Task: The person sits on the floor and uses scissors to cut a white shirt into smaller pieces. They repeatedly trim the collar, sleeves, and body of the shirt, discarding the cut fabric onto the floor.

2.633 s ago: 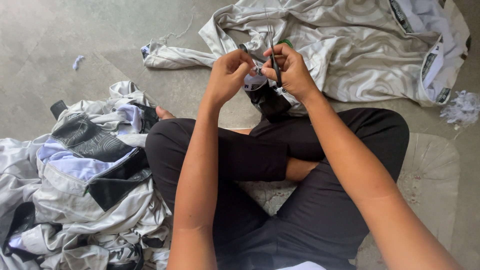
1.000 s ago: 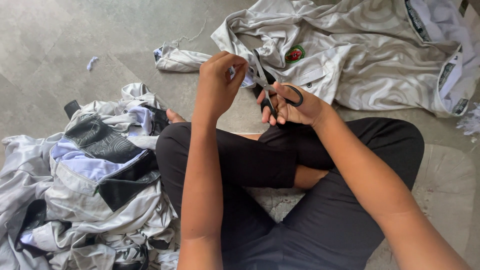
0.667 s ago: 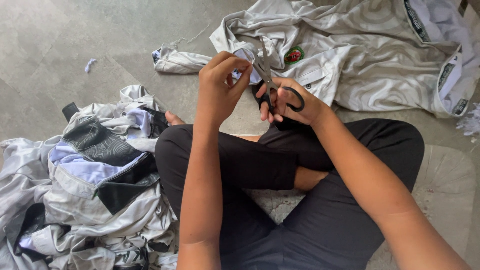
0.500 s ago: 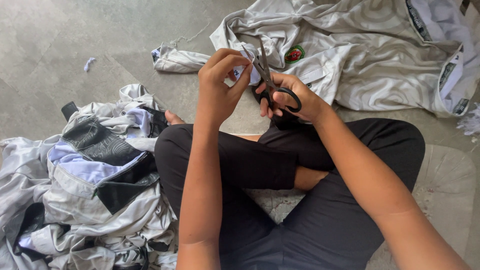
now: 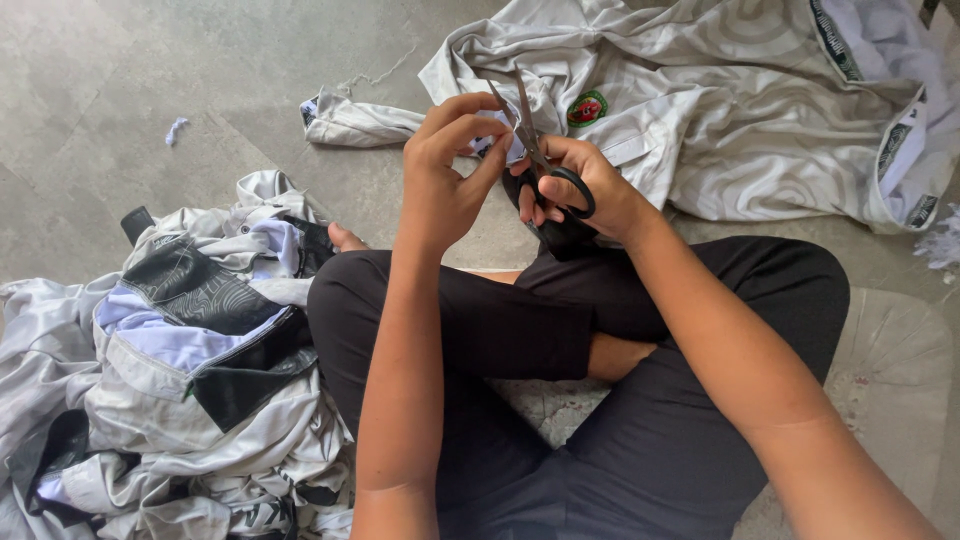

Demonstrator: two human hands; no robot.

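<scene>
Scissors (image 5: 540, 165) in right hand (image 5: 590, 185)

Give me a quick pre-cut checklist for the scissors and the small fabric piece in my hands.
1. Right hand has a firm grip on the scissors, fingers through the black handle loops: ok.
2. Blades apart, tips pointing up and away from the body: ok.
3. Left hand pinches the small fabric piece at the blades: ok.
4. Left fingertips clear of the blades: cannot tell, they sit very close.
5. Fabric seated between the blades: cannot tell, hidden by fingers.
6. White garment on the floor clear of the cut: ok.
</scene>
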